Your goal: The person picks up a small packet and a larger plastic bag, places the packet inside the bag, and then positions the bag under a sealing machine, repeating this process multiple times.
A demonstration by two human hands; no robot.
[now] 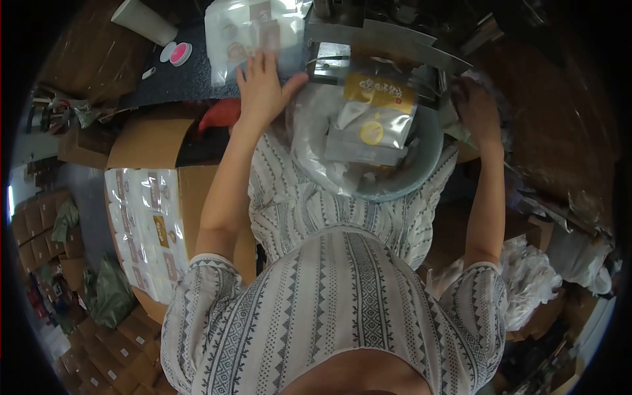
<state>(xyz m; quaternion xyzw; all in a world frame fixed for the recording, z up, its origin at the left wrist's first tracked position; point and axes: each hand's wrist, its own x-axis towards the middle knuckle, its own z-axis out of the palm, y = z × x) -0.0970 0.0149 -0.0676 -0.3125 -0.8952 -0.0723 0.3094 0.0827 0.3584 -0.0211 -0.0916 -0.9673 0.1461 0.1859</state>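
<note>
My left hand (pixel 262 92) lies with its fingers spread on the near edge of a clear plastic-wrapped white pack (pixel 247 43) at the back. On the right, my right hand (pixel 475 108) reaches down beside the machine's edge, close to some pale plastic (pixel 452 122). Its fingers are dark and partly hidden, so their grip cannot be made out. Between my hands, a blue-grey basin (pixel 431 155) lined with clear plastic rests at my lap. A silver-and-yellow printed pouch (pixel 375 122) sits slanted in it, below the metal machine (pixel 395 43).
Left of me stands an open cardboard box (pixel 146 141) packed with white wrapped packets (pixel 141 224). A white cup (pixel 143 23) and a small pink round container (pixel 179 54) lie on the dark tabletop. Crumpled white plastic (pixel 528 280) is heaped at my right.
</note>
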